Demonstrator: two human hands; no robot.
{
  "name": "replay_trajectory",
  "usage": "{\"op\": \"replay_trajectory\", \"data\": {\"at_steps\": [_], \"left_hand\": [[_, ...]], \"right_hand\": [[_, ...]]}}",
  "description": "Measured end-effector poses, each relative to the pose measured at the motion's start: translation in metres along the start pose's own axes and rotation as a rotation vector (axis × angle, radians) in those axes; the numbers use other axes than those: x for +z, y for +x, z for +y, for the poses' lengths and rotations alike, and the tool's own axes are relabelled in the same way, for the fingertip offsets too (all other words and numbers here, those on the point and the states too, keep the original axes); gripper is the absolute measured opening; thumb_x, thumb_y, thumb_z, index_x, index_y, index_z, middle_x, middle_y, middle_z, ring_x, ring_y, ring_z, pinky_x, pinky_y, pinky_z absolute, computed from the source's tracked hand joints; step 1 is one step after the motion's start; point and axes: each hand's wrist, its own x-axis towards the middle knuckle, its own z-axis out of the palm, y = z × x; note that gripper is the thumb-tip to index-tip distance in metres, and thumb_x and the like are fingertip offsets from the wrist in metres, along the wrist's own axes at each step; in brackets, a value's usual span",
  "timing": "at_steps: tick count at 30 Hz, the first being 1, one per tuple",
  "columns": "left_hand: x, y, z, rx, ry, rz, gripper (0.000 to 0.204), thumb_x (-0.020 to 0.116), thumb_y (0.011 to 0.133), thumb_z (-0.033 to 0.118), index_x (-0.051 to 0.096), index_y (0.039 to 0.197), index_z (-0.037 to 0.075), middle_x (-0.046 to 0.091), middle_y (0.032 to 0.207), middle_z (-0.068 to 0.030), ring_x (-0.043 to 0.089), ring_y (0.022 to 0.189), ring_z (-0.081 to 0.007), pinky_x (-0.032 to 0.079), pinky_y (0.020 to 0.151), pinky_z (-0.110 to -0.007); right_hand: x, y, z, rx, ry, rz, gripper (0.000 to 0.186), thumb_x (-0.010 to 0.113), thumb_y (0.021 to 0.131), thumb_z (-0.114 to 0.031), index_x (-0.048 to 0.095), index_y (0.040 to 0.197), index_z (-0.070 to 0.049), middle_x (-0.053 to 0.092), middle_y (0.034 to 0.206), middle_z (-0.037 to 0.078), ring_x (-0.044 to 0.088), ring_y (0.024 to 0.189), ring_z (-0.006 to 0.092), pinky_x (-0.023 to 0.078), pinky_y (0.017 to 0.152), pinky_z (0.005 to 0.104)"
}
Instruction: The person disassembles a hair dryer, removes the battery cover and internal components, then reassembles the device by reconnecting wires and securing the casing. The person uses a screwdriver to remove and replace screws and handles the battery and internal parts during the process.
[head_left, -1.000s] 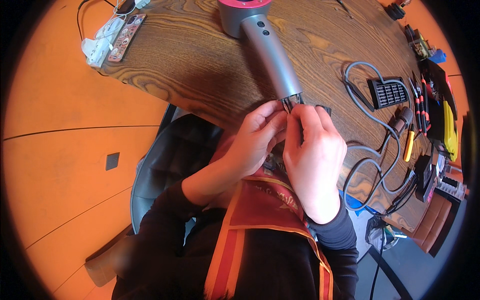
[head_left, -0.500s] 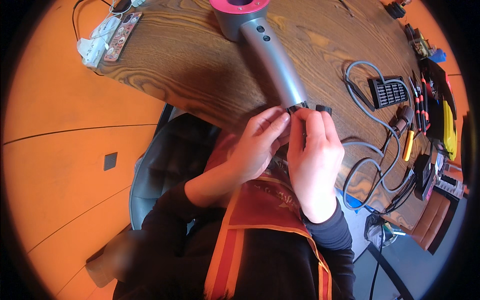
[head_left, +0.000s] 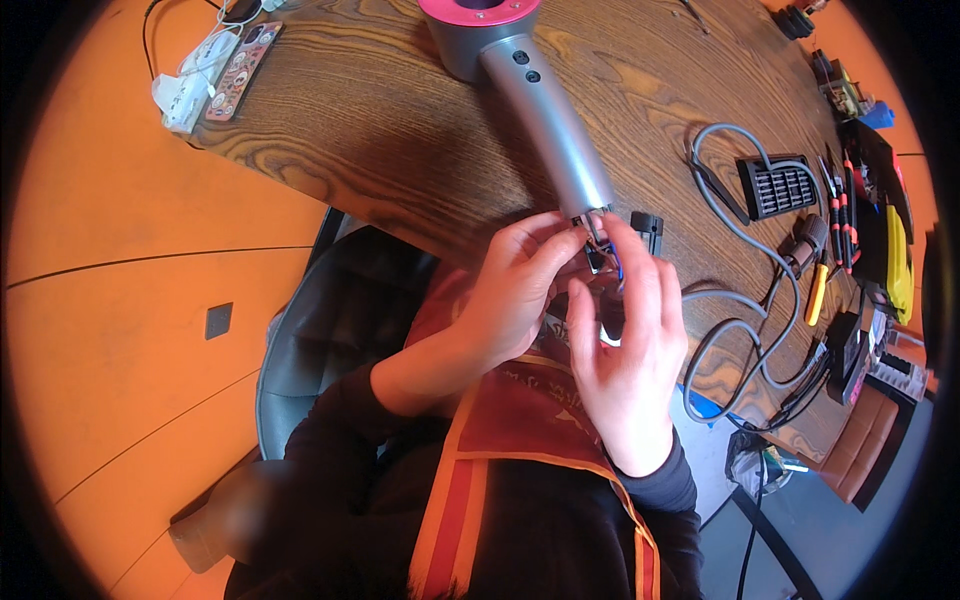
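Observation:
A hair dryer [head_left: 556, 135] with a grey handle and a pink ring at its head lies on the wooden table, handle pointing toward me. Its near end is uncovered, and thin wires [head_left: 613, 262] and a small black part [head_left: 593, 262] hang out there. My left hand [head_left: 500, 290] is closed at this end, thumb and fingers pinching around it; exactly what lies between them is partly hidden. Spread fingers mark my right hand [head_left: 637, 345]: the index tip touches the handle's end beside the wires, while the thumb stands apart. Just right of it stands a black cylindrical piece [head_left: 648, 230].
A grey cable [head_left: 745, 325] loops over the right side of the table [head_left: 380, 120]. Beyond it are a bit case [head_left: 782, 188], a yellow-handled tool [head_left: 817, 292] and several red-and-black screwdrivers [head_left: 843, 225]. A phone [head_left: 243, 72] and a white power strip [head_left: 195, 85] lie far left.
My right hand has opened and shifted slightly down, its thumb coming away from the index finger. The wires and black part at the handle's end now show. My left hand stays put.

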Motion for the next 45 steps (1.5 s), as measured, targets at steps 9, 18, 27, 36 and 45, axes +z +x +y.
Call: {"op": "replay_trajectory", "data": {"at_steps": [9,18,27,36,45], "left_hand": [[0.005,-0.001,-0.004,0.059,0.157,0.065,0.025,0.04,0.093,0.008,0.05,0.109,-0.008,0.059,0.103,-0.0162,0.06,0.093,-0.0205,0.049,0.084,-0.033],[0.003,-0.001,-0.005,0.086,0.174,0.079,0.019,0.051,0.091,0.01,0.056,0.103,-0.003,0.059,0.096,-0.0049,0.057,0.09,-0.0101,0.051,0.081,-0.027],[0.0,0.0,-0.007,0.106,0.207,-0.01,0.026,0.038,0.096,0.01,0.048,0.113,-0.006,0.056,0.11,-0.0143,0.057,0.1,-0.0197,0.046,0.09,-0.034],[0.003,0.0,-0.005,0.104,0.282,0.015,0.023,0.04,0.094,0.007,0.05,0.111,-0.006,0.057,0.105,-0.0124,0.057,0.095,-0.0155,0.049,0.084,-0.031],[0.005,0.003,-0.006,0.138,0.303,0.071,0.021,0.041,0.093,0.004,0.053,0.106,-0.008,0.059,0.102,-0.0138,0.059,0.094,-0.0171,0.05,0.084,-0.031]], "right_hand": [[-0.001,-0.011,0.014,0.017,-0.02,0.1,0.028,0.068,0.074,-0.009,0.056,0.098,-0.002,0.058,0.085,0.012,0.058,0.068,0.0259,0.049,0.059,0.0333],[-0.011,0.014,0.014,0.349,0.267,-0.018,0.015,0.067,0.075,-0.009,0.056,0.07,0.001,0.058,0.052,0.007,0.056,0.047,0.0097,0.043,0.048,0.0233],[-0.01,0.023,0.02,0.389,0.343,-0.091,0.016,0.063,0.077,-0.008,0.057,0.065,0.002,0.058,0.052,0.008,0.055,0.044,0.0119,0.042,0.047,0.0254],[-0.003,0.022,0.025,0.421,0.316,-0.087,0.015,0.061,0.077,-0.007,0.057,0.065,0.001,0.057,0.051,0.008,0.054,0.044,0.0112,0.041,0.046,0.0248],[0.013,0.013,0.03,0.403,0.424,0.078,0.011,0.062,0.076,-0.006,0.057,0.069,0.0,0.058,0.053,0.007,0.055,0.048,0.009,0.042,0.048,0.0229]]}}
